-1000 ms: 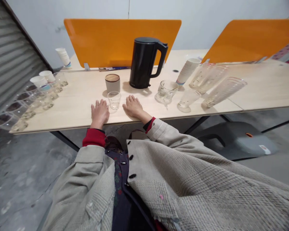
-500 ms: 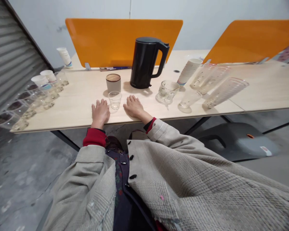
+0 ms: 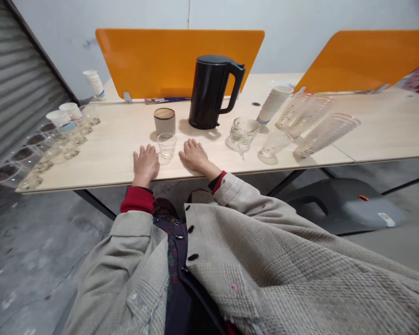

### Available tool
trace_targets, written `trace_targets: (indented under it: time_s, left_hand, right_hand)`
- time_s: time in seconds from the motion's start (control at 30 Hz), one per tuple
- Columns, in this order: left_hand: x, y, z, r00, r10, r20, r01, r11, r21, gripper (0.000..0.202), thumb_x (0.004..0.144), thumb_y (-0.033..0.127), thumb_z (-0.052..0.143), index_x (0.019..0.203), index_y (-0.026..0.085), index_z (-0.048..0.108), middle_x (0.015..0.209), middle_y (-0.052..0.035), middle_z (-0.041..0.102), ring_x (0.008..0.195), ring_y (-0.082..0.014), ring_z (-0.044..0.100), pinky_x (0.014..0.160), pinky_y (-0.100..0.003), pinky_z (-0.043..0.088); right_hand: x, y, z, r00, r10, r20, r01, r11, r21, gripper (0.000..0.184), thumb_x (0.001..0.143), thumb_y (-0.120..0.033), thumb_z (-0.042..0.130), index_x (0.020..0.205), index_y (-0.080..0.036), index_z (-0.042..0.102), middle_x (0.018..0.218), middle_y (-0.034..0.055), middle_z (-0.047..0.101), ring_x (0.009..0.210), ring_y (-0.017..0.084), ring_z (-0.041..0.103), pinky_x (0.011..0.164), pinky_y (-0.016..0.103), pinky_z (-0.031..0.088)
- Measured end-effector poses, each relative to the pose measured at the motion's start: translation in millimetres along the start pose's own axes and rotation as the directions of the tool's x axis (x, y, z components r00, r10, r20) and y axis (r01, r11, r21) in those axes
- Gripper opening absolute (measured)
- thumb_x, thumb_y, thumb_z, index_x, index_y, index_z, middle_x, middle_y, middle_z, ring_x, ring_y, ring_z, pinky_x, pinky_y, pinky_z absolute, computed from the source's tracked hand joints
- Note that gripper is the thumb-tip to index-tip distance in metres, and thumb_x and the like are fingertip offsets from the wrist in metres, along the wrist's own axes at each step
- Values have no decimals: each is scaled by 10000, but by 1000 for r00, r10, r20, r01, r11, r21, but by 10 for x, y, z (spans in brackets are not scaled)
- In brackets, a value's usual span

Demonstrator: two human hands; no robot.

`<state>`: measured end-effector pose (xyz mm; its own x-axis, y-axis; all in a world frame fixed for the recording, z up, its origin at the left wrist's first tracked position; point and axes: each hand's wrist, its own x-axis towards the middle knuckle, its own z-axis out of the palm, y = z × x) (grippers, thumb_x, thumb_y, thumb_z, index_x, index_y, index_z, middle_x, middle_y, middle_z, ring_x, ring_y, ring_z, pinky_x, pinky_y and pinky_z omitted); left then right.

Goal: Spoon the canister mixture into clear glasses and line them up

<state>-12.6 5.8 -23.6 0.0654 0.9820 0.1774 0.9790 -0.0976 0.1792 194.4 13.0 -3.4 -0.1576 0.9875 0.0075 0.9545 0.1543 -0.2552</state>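
Observation:
My left hand [image 3: 145, 164] lies flat on the wooden table [image 3: 118, 139], fingers stretched out and holding nothing. On the other side of a small clear plastic cup [image 3: 166, 147], my right hand [image 3: 194, 156] also rests palm down with its fingers extended. The cup stands upright between both hands, closest to the left one. Just behind it is a grey canister [image 3: 165, 124] with a wooden lid. A black electric kettle [image 3: 209, 93] stands farther back, its handle to the right. Right of my right hand sits a ribbed glass bowl [image 3: 243, 131] with something thin in it.
Several clear cups with dark contents [image 3: 7, 173] and white paper cups [image 3: 59, 118] line the left end. At the right are a tilted paper cup stack [image 3: 275, 104], a clear cup [image 3: 275, 145] and leaning stacks of clear cups [image 3: 326, 136]. Orange dividers [image 3: 143, 60] stand behind. A grey stool [image 3: 345, 204] is below.
Both hands and the objects on the table stay in place. Only the camera view has shifted very slightly.

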Motion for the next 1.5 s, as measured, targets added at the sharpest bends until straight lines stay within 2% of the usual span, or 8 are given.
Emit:
trace_targets:
  time_s: [0.57,1.03,1.3,1.5]
  left_hand:
    - [24,-26,10,1000,10,7,-9,1000,-26,621,1107,328,243,1669,197,471,1805,-109,391,1706,-371,269,1379,-683,163]
    - [28,-27,38,1000,-1,-3,1,1000,-5,626,1112,340,225,1675,215,467,1806,-84,393,1711,-349,265,1391,-660,161]
    - [12,-13,16,1000,-4,19,3,1000,31,639,1119,347,201,1690,191,442,1819,-81,366,1716,-351,248,1397,-628,169]
    - [25,-34,59,1000,-1,-8,1,1000,19,621,1120,339,226,1684,217,454,1811,-76,384,1715,-341,251,1398,-643,143]
  right_hand:
    - [22,17,18,1000,-12,-15,12,1000,-16,738,1103,-386,315,1703,44,305,1832,248,240,1730,357,193,1407,543,155]
    - [50,42,52,1000,-19,-19,19,1000,-9,732,1101,-393,310,1698,32,318,1833,241,246,1729,353,194,1406,532,153]
    - [42,38,51,999,-24,-30,24,1000,-15,727,1101,-386,309,1689,42,333,1824,254,264,1722,357,215,1402,542,164]
    - [36,36,48,999,-25,-33,24,999,-22,718,1098,-385,311,1679,35,348,1819,255,277,1718,354,226,1400,540,170]
